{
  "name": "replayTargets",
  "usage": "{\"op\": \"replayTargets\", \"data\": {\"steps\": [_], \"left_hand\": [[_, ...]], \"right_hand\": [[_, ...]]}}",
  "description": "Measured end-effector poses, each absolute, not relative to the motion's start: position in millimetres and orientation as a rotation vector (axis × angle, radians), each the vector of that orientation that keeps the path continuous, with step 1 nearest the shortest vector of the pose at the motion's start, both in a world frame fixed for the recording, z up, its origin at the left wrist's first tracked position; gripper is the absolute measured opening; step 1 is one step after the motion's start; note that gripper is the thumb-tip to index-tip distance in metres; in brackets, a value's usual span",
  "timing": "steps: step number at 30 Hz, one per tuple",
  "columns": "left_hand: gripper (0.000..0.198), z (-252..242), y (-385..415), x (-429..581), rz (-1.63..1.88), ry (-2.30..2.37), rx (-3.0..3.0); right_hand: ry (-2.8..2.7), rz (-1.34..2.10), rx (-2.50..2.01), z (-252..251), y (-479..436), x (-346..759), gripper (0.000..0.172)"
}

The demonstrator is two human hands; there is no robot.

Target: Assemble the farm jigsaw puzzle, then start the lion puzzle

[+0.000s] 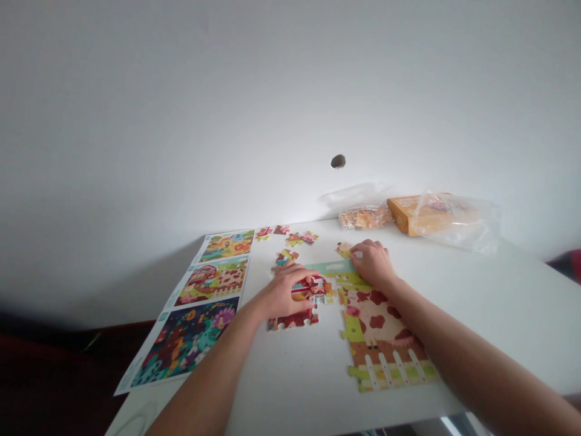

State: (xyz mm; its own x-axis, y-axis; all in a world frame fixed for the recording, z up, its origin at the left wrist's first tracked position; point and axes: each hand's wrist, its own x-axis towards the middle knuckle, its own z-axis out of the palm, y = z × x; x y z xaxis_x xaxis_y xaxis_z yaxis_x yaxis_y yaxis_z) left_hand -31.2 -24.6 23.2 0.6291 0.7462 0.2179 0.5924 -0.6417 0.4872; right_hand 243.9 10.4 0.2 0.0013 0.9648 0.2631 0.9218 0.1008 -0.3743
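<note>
Fingers on our left hand point(285, 289) are spread over the barn part point(291, 320) of our puzzle point(381, 348); on our right hand point(376, 263) they curl at its top edge, can't tell if pinching. Puzzle's part-built on the counter point(290, 378): brown-patched cow point(379, 316), four white pickets point(385, 370). We count one three-picture sheet point(204, 305), one orange box point(405, 217) partly under clear plastic point(483, 223), one clear bag point(363, 194) with orange-patterned contents point(365, 217).

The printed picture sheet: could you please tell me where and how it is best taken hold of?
I would pinch the picture sheet at its near-left corner, coming from the left: it is thin and lies flat, and that corner appears to overhang the table, leaving its underside likely reachable.
</note>
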Motion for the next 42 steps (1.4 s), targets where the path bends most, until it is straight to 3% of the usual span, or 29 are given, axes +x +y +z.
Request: {"op": "replayTargets", "data": {"steps": [10, 42], "left_hand": [[0.046, 20, -26, -25, 0.662, 1.085, 2.457], [0.055, 22, -33, -16, 0.539, 0.914, 2.527]], "right_hand": [[-1.934, 0.171, -1.836, 4, 8, 241, 0.023], [-1.948, 0.187, -1.864, 0, 9, 241, 0.025]]}}
